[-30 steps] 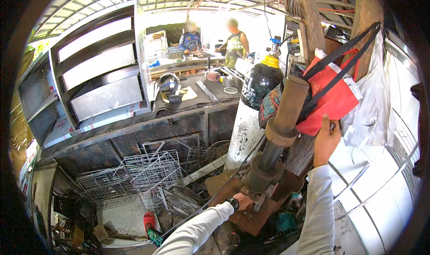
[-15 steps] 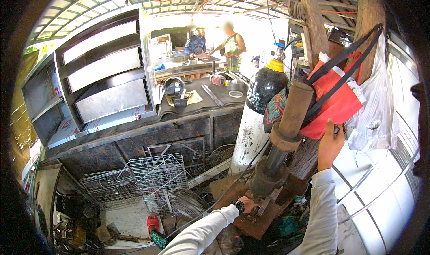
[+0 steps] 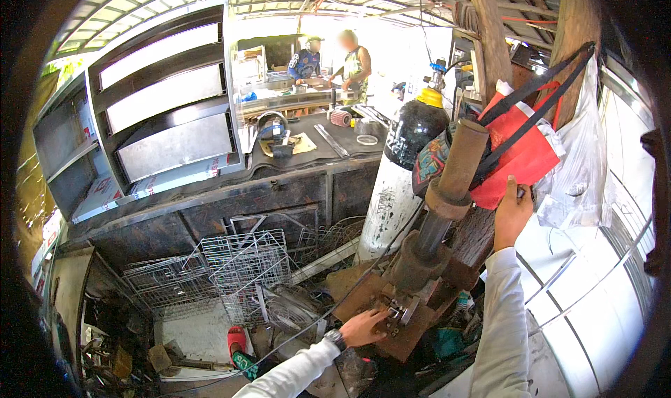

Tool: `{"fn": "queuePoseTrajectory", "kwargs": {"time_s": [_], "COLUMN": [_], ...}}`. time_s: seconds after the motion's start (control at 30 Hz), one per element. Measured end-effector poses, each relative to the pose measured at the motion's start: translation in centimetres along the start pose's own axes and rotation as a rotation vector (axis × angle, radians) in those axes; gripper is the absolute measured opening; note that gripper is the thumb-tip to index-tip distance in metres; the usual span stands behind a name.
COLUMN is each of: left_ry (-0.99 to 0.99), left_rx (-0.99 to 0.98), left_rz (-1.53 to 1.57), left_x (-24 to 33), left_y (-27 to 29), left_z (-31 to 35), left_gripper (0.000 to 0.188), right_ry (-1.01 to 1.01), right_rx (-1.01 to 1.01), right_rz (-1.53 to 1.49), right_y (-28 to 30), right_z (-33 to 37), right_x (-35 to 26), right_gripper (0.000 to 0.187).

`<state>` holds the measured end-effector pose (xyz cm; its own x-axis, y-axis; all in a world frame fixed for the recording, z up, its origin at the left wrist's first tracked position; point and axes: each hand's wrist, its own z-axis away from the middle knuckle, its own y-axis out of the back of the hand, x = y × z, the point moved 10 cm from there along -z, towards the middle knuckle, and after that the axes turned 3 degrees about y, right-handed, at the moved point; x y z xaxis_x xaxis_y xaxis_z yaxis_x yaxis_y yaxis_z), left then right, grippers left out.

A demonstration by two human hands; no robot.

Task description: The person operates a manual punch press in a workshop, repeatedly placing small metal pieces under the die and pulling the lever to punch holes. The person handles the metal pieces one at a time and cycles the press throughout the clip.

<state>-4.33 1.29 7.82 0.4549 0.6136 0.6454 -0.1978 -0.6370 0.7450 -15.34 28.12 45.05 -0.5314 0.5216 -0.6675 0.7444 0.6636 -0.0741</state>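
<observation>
My left hand point(image 3: 358, 328), with a watch at the wrist, is over the brown steel base plate point(image 3: 402, 345) of a rusty upright press-like tool point(image 3: 461, 153). Its fingers stretch toward small metal pieces point(image 3: 398, 313) on the plate. My right hand point(image 3: 512, 220) is raised on the right, in front of a red bag point(image 3: 514, 167) with black straps. Its fingers are curled, and a small dark thing shows between thumb and forefinger, too small to name.
A black and white gas cylinder point(image 3: 391, 209) stands behind the tool. Wire racks point(image 3: 248, 272) lie at left, near a red slipper point(image 3: 237, 338). On a dark workbench point(image 3: 279, 195) sit a metal cabinet point(image 3: 168, 118) and tools. Two people stand beyond. A clear plastic bag point(image 3: 580, 181) hangs right.
My left hand has drawn back left and a little down from the small metal pieces, its fingers now showing more. The right hand has shifted slightly left and stays curled.
</observation>
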Motion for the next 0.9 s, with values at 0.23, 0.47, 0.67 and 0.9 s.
{"fn": "queuePoseTrajectory", "kwargs": {"time_s": [0.23,0.47,0.67,0.9], "left_ry": [0.220,0.505,0.566,0.705], "left_rx": [0.005,-0.756,-0.303,-0.221], "left_rz": [0.371,0.226,0.225,0.332], "left_x": [-4.1,-15.9,-14.0,-12.2], "left_y": [-3.4,-21.1,-12.6,-8.8], "left_z": [17.0,34.8,29.4,30.9], "left_gripper": [0.045,0.052,0.052,0.052], "right_ry": [-0.046,0.013,0.632,0.540], "right_rx": [-0.057,-0.207,-0.688,-1.572], "right_rz": [-0.113,-0.420,-0.194,0.057], "right_y": [-0.3,1.0,8.0,19.6], "right_z": [0.5,6.7,20.9,43.2], "right_x": [-0.4,-7.9,-12.8,-10.1], "right_gripper": [0.034,0.031,0.023,0.021]}}
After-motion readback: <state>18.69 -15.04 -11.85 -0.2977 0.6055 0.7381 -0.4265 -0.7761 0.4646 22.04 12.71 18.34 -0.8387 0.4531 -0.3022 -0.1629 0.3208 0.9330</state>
